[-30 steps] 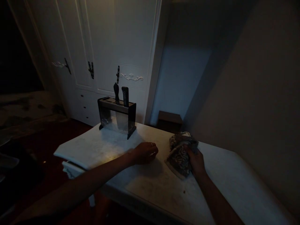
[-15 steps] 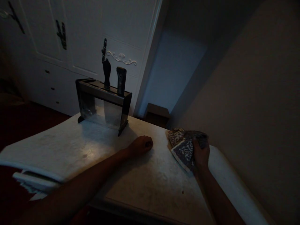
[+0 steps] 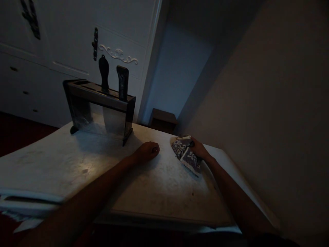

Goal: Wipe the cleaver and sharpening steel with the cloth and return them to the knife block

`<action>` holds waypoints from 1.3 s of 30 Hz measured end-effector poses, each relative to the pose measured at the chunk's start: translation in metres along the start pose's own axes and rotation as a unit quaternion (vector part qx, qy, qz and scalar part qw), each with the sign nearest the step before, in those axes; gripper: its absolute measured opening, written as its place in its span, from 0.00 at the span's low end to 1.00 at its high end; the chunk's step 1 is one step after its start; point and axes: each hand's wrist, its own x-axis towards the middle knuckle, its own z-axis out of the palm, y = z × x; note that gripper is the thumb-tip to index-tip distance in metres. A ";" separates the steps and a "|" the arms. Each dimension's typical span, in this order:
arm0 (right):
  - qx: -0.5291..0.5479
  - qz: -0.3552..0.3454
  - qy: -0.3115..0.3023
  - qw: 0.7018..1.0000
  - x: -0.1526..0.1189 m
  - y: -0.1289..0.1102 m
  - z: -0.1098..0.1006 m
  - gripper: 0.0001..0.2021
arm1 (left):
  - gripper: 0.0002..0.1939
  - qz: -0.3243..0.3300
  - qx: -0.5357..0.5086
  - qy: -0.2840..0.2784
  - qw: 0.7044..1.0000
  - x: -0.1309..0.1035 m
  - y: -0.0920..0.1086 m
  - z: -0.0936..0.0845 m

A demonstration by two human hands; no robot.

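Note:
My right hand (image 3: 199, 150) is closed on a bunched patterned cloth (image 3: 189, 158), grey and brown with pale swirls, held against the white tabletop (image 3: 164, 192). Left of it, my left hand (image 3: 147, 152) rests on the table with its fingers curled in; whether anything is inside them is hidden. Beyond my left hand stands a knife holder (image 3: 96, 94) with clear sides and a dark frame. Two black-handled knives are in its slots: one handle (image 3: 104, 72) is rounded, the other handle (image 3: 122, 82) straighter.
A white cabinet (image 3: 69, 44) with dark handles stands behind the table. To the right rises a plain wall (image 3: 269, 103). A small brown box-like piece (image 3: 164, 116) sits low in the corner beyond the table. At the left front, a drawer (image 3: 31, 204) juts out under the tabletop.
The cloth in my right hand has turned and shifted over the table, with the hand now at its upper right side. The view has swung slightly right; my left hand stays curled on the table.

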 end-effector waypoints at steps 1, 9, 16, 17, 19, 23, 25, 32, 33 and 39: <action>-0.034 0.010 -0.011 0.999 -0.003 -0.006 -0.002 0.27 | 0.07 -0.001 0.001 0.001 1.000 0.001 -0.001 -0.001; -0.087 0.065 0.025 0.994 -0.053 -0.037 -0.015 0.23 | 0.13 -0.050 -0.009 0.038 0.998 -0.002 -0.011 -0.014; -0.333 -0.032 0.113 0.936 -0.102 0.006 -0.107 0.23 | 0.19 -0.100 -0.025 0.021 0.994 0.000 -0.015 -0.020; -0.361 -0.033 0.122 0.924 -0.110 0.017 -0.122 0.23 | 0.19 -0.106 -0.026 0.021 0.994 0.000 -0.015 -0.020; -0.408 -0.014 0.123 0.905 -0.128 0.041 -0.147 0.24 | 0.18 -0.107 -0.033 0.026 0.993 0.001 -0.016 -0.020; -0.457 0.084 0.048 0.884 -0.169 0.083 -0.163 0.24 | 0.16 -0.109 -0.035 0.049 0.992 0.002 -0.021 -0.016; -0.460 0.155 0.009 0.874 -0.187 0.097 -0.154 0.22 | 0.15 -0.110 -0.027 0.057 0.992 0.001 -0.022 -0.014; -0.453 0.204 -0.005 0.868 -0.204 0.112 -0.135 0.24 | 0.14 -0.133 -0.017 0.064 0.989 -0.001 -0.010 -0.019; -0.450 0.205 -0.012 0.869 -0.203 0.110 -0.138 0.24 | 0.14 -0.133 -0.016 0.069 0.989 -0.002 -0.008 -0.019; -0.449 0.189 0.019 0.873 -0.190 0.083 -0.149 0.24 | 0.16 -0.103 -0.022 0.106 0.989 -0.020 0.008 -0.021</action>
